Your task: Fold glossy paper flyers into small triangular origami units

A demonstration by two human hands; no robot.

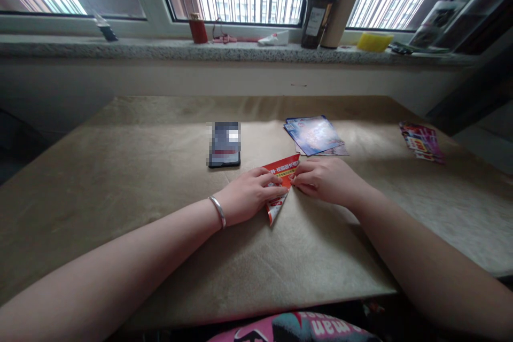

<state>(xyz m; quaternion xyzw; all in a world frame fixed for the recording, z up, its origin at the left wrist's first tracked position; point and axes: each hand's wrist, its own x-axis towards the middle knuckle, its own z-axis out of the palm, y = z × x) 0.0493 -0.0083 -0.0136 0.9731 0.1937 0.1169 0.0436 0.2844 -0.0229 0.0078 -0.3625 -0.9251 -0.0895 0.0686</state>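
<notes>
A red printed paper flyer (289, 164), with white and yellow lettering, lies folded on the table in front of me. Its lower corner comes to a point and shows a whitish printed side. My left hand (250, 192), with a silver bangle at the wrist, rests on the flyer's left part, fingers stretched across it. At the right edge, my right hand (320, 179) pinches the paper between thumb and fingers. Part of the flyer is hidden under both hands.
A blurred-out phone-like dark object (225, 144) lies beyond my left hand. Blue printed sheets (315, 134) are stacked beyond the flyer, and colourful leaflets (421, 141) lie far right. Along the windowsill (248, 53) stand a red container (197, 29), a dark lidded jar (316, 20) and a yellow block (374, 42).
</notes>
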